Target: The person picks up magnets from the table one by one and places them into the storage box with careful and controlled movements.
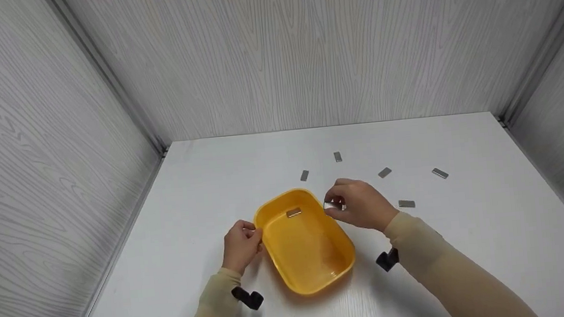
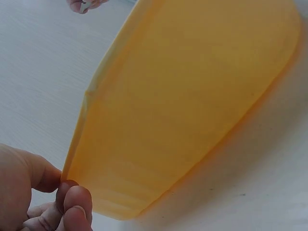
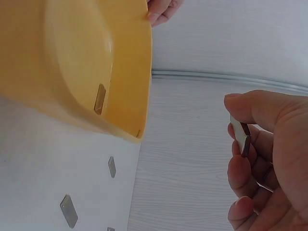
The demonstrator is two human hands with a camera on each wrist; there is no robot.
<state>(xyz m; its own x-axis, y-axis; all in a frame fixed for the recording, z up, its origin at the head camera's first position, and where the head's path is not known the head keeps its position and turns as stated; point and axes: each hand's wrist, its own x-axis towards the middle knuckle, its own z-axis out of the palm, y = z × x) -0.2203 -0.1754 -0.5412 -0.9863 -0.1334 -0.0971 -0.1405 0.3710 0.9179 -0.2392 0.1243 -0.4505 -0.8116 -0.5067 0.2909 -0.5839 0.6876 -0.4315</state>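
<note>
A yellow plastic bin (image 1: 304,248) stands on the white table, one small silver rectangular block (image 1: 293,212) lying inside near its far end. My left hand (image 1: 242,244) pinches the bin's left rim between thumb and fingers, as the left wrist view (image 2: 53,192) also shows. Beside the right rim, my right hand (image 1: 360,204) holds another silver block (image 3: 240,136) between thumb and curled fingers. In the head view that block (image 1: 333,205) overlaps the rim.
Several like silver blocks lie about the table: one (image 1: 304,175) just beyond the bin, one (image 1: 338,156) farther back, others (image 1: 385,172) (image 1: 440,172) (image 1: 407,203) to the right. Wood-grain panels (image 1: 283,51) wall the table at the back and sides.
</note>
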